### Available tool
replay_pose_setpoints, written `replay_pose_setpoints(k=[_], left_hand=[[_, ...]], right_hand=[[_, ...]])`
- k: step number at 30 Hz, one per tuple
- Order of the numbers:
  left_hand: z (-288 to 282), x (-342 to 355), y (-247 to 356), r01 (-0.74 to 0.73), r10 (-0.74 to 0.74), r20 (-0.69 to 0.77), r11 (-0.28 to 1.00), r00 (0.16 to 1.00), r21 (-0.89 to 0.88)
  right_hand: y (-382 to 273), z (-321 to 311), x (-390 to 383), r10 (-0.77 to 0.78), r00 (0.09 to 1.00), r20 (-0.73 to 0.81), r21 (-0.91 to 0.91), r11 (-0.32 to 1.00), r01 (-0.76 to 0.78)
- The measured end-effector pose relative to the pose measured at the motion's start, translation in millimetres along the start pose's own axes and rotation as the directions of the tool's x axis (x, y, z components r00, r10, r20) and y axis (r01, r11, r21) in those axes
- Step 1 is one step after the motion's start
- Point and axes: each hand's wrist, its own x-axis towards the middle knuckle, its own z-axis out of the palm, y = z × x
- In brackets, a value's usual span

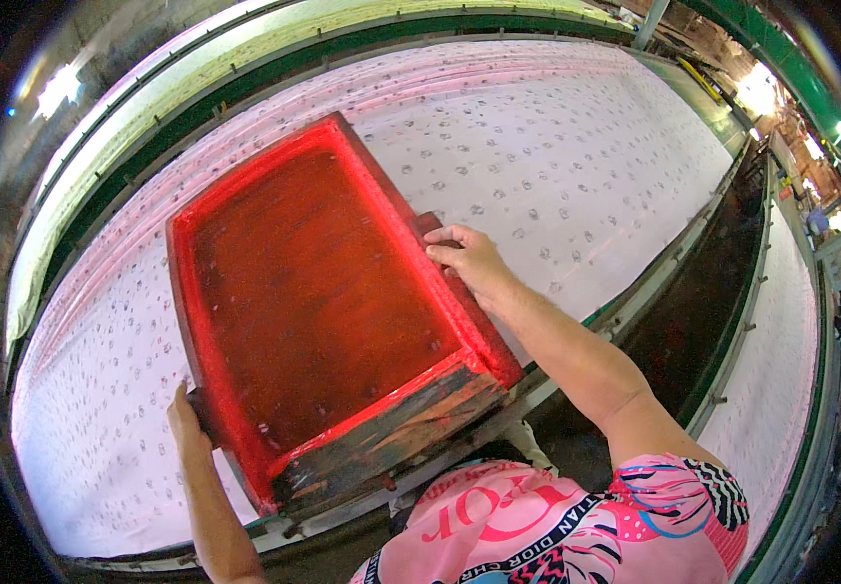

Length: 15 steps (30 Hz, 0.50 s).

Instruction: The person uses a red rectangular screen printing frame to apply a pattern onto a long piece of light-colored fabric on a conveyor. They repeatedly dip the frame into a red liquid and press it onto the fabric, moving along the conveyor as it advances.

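Observation:
A large rectangular printing screen (318, 292) with a red-stained rim and dark red mesh is in front of me, tilted over white fabric (557, 146) that is dotted with small dark motifs. My left hand (190, 423) is wrapped round a dark block handle on the screen's left side; its fingers are partly hidden. On the opposite side, my right hand (469, 261) grips a matching dark handle (428, 224) with bent fingers. The near wooden edge of the frame is scuffed and smeared with red.
The fabric lies along a long table with a metal rail at its near edge. A dark aisle (678, 311) separates it from a second fabric-covered table (776, 380) at right. Another long table with pale yellowish fabric (99, 156) runs along the far left.

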Motion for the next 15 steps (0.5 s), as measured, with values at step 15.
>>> replay_pose_setpoints(k=[15], left_hand=[[324.4,-202.5,-34.1,-0.121,0.123,0.056,0.992,0.991,-0.044]], right_hand=[[22.4,-361.8,118.3,0.118,0.988,-0.101,0.023,0.993,-0.116]])
